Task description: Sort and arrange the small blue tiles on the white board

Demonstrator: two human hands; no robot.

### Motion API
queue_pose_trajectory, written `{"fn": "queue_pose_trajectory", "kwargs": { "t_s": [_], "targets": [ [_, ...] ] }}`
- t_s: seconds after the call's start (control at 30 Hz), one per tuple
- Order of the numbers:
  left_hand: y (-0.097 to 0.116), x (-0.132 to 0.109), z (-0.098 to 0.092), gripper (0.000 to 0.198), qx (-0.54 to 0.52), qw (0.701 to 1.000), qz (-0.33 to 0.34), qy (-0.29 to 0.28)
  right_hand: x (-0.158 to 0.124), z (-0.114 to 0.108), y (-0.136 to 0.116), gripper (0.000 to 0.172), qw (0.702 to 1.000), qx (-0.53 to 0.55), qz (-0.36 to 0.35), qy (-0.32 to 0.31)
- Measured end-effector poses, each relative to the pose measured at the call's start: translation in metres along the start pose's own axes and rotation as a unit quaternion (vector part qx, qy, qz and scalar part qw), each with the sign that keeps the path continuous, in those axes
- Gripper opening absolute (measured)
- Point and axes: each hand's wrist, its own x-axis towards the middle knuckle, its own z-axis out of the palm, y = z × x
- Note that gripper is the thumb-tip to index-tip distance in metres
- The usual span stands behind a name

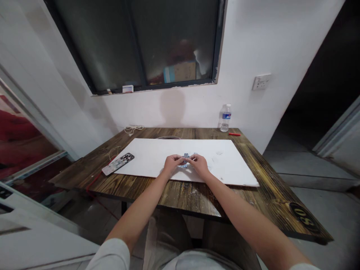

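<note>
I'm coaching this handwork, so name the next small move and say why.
Perhaps hold the left hand steady and ease the right hand slightly aside: both pinch at the small bluish item over the white board, covering part of it.

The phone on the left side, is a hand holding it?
No, the phone lies at the white board's left edge, while the left hand and right hand are together at a small blue thing.
</note>
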Motion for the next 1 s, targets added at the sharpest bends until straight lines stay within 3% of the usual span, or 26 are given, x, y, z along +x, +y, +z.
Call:
{"fn": "queue_pose_trajectory", "kwargs": {
  "t_s": [0.13, 0.23, 0.37, 0.47, 0.73, 1.0],
  "targets": [
    [0.002, 0.000, 0.000, 0.041, -0.002, 1.000, 0.001, 0.014, -0.001, -0.002, -0.004, 0.044, 1.000, -0.024, -0.017, 0.005],
    [0.000, 0.002, -0.001, 0.041, -0.003, 0.999, 0.010, 0.045, -0.002, -0.005, -0.009, 0.040, 0.993, -0.104, -0.053, -0.003],
    [-0.004, 0.007, -0.005, 0.039, -0.004, 0.995, 0.014, 0.097, -0.008, -0.008, -0.014, 0.023, 0.953, -0.288, -0.090, -0.036],
    [-0.006, 0.009, -0.008, 0.037, -0.002, 0.992, 0.006, 0.123, -0.013, -0.006, -0.015, 0.020, 0.920, -0.371, -0.098, -0.083],
    [-0.003, 0.008, -0.007, 0.037, -0.007, 0.992, 0.002, 0.123, -0.013, -0.001, -0.012, 0.020, 0.898, -0.410, -0.103, -0.125],
    [-0.005, 0.008, -0.009, 0.038, 0.003, 0.992, 0.003, 0.127, -0.013, -0.007, -0.022, 0.022, 0.816, -0.485, -0.249, -0.193]
  ]
}}
